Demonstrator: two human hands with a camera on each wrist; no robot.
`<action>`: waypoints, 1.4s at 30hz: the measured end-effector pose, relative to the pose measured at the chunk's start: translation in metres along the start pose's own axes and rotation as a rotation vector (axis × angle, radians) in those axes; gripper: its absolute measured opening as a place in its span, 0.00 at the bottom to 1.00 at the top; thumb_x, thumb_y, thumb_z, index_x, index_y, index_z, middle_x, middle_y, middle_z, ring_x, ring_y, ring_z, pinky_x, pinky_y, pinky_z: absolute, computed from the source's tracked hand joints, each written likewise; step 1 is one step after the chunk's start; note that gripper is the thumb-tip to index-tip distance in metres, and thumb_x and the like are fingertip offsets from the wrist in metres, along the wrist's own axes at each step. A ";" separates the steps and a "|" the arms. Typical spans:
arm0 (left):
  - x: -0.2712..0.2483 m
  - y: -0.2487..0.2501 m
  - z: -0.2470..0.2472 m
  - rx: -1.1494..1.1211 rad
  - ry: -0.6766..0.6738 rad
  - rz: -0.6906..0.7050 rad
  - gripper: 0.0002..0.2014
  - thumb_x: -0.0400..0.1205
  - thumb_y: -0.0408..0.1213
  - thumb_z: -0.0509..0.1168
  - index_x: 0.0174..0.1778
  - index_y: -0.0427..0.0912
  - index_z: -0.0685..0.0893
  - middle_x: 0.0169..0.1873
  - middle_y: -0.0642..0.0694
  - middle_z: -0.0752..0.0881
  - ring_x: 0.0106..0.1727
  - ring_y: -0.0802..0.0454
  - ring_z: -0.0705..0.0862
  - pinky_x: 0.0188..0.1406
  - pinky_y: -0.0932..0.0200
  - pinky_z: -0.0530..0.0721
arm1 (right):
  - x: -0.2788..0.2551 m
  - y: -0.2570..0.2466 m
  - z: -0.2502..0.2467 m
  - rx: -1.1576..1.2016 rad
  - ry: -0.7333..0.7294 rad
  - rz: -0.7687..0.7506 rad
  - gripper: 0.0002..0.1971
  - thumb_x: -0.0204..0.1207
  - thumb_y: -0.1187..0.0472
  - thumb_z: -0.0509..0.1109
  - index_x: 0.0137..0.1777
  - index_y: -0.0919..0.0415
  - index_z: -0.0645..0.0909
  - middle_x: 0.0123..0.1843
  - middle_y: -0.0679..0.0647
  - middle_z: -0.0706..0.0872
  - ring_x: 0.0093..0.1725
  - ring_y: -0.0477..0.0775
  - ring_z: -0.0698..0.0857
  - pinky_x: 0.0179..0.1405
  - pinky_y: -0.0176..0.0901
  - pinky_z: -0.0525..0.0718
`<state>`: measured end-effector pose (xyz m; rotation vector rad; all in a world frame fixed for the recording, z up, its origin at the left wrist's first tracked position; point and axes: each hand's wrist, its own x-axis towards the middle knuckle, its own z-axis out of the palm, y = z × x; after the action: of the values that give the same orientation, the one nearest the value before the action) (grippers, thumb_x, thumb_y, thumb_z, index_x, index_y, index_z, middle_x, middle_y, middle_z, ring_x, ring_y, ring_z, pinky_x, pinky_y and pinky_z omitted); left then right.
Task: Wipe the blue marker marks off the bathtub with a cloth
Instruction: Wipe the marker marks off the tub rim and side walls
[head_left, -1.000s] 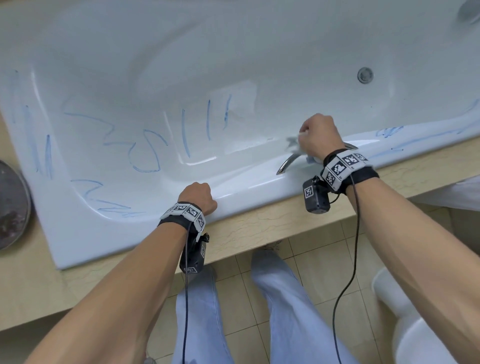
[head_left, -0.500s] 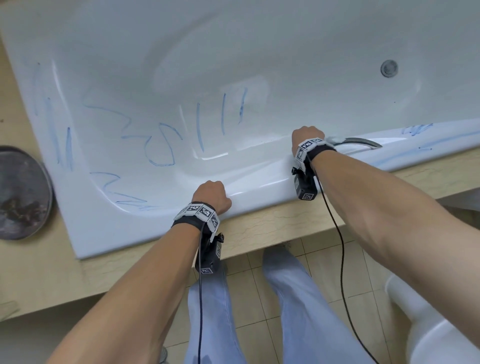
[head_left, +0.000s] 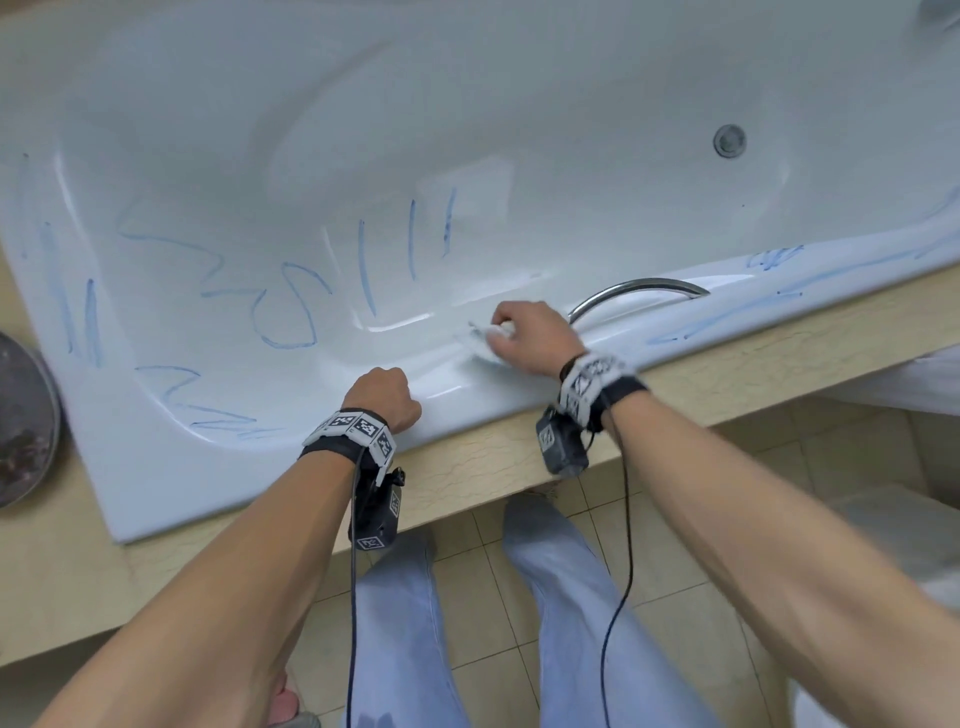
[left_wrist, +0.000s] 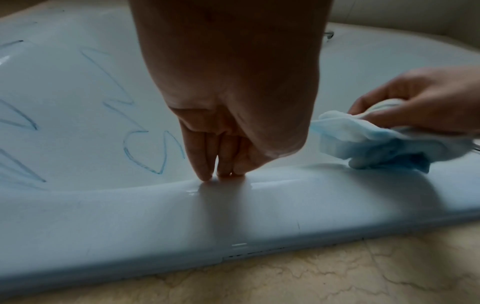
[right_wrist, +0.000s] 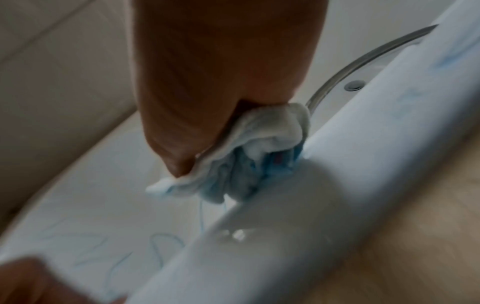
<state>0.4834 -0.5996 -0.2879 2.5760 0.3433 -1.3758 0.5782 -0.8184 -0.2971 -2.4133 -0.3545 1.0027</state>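
The white bathtub (head_left: 519, 130) carries blue marker marks (head_left: 291, 312) on its inner wall, and more blue marks (head_left: 727, 317) along the near rim at the right. My right hand (head_left: 530, 338) grips a crumpled white cloth (head_left: 483, 345), stained blue, and presses it on the near rim just left of the chrome handle (head_left: 639, 288). The left wrist view shows the cloth (left_wrist: 363, 142) bunched under the right hand (left_wrist: 420, 98). My left hand (head_left: 384, 395) holds nothing; its fingertips (left_wrist: 221, 172) press down on the rim's inner edge.
A beige stone ledge (head_left: 519, 462) frames the tub's near side. A round grey metal lid (head_left: 21, 415) lies at the far left. The overflow fitting (head_left: 729, 140) sits on the far wall. My legs stand on the tiled floor (head_left: 483, 597); a white object (head_left: 883, 545) stands at the right.
My right hand has slid the cloth leftward along the rim, from over the chrome handle to just left of it. The left hand has stayed put on the rim.
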 end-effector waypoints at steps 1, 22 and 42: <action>0.000 0.002 0.000 0.004 0.004 -0.009 0.12 0.73 0.31 0.60 0.46 0.29 0.83 0.43 0.33 0.85 0.45 0.35 0.84 0.32 0.55 0.74 | -0.015 0.002 0.013 -0.004 0.053 -0.042 0.09 0.78 0.50 0.67 0.52 0.53 0.84 0.45 0.49 0.87 0.45 0.53 0.84 0.52 0.52 0.85; -0.048 0.172 0.064 0.030 0.334 0.346 0.25 0.81 0.28 0.58 0.76 0.42 0.71 0.76 0.43 0.75 0.65 0.37 0.83 0.53 0.44 0.84 | -0.102 0.204 -0.016 -0.114 0.648 -0.272 0.19 0.76 0.70 0.71 0.67 0.60 0.84 0.71 0.57 0.84 0.74 0.57 0.80 0.71 0.49 0.82; -0.041 0.168 0.052 0.161 0.176 0.409 0.36 0.76 0.28 0.58 0.84 0.46 0.65 0.83 0.43 0.66 0.73 0.42 0.79 0.63 0.48 0.83 | -0.091 0.131 0.029 -0.173 0.582 -0.200 0.21 0.75 0.61 0.77 0.68 0.57 0.84 0.74 0.53 0.82 0.74 0.56 0.81 0.58 0.50 0.90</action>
<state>0.4700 -0.7786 -0.2710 2.6986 -0.2702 -1.0722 0.5000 -0.9565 -0.3314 -2.6210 -0.4679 0.1657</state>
